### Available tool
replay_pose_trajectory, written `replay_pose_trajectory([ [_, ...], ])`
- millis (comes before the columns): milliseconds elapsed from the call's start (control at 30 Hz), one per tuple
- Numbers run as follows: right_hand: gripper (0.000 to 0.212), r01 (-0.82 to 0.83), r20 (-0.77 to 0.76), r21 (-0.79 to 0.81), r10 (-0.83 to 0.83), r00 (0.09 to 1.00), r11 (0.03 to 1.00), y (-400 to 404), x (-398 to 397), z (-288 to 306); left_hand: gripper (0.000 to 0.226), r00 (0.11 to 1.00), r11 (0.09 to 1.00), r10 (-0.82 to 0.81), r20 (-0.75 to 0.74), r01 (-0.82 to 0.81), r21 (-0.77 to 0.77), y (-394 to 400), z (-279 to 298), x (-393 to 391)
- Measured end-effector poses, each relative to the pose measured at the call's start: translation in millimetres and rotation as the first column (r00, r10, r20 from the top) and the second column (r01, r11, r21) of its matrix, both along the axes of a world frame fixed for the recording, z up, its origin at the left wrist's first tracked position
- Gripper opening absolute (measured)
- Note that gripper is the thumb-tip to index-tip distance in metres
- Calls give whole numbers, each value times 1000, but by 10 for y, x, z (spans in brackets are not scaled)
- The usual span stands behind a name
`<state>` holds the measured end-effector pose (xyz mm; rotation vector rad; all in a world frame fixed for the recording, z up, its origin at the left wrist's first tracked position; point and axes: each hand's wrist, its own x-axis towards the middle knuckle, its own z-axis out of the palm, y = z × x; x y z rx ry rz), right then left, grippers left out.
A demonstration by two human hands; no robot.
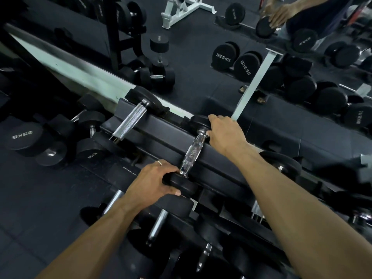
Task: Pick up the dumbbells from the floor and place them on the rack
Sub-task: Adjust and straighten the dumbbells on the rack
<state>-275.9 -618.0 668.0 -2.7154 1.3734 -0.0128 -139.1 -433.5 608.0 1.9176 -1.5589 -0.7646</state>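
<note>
White bench frame (182,9) on dark floor mat (40,198); wall mirror (201,63) behind.

Dumbbell (193,152) across the top of the rack (217,158)

Left hand (155,182) grips its near head, right hand (223,133) its far head; a second dumbbell (130,119) lies left of the grip, more on tiers below.

Left hand (155,182) and right hand (223,133) grip dumbbell (193,152) ends on rack (217,160).

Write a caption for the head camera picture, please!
Both hands, left and right, grip the ends of a dumbbell on the rack.
</note>
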Motion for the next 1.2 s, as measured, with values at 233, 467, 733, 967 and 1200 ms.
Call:
replay_pose_trajectory([
  [233, 18, 4, 13, 32, -4, 1000, 999, 33, -8, 36, 76, 992, 996, -50, 115, 41, 80, 52, 87, -63],
  [467, 22, -9, 77, -59, 14, 997, 998, 211, 318, 254, 87, 970, 996, 86, 228, -89, 1, 346, 284, 286],
  [733, 62, -10, 168, 77, -3, 986, 997, 251, 1058, 234, 63, 920, 944, 223, 322, -121, -307, 406, 229, 1072],
  [967, 60, -28, 168, 212, -8, 986, 977, 189, 1547, 111, 70, 974, 990, 134, 181, -122, -77, 345, -56, 1751],
  [1200, 32, 39, 115, 156, -58, 992, 987, 147, 1774, 29, 45, 987, 984, 41, 158, -13, -179, 245, -112, 1914],
])
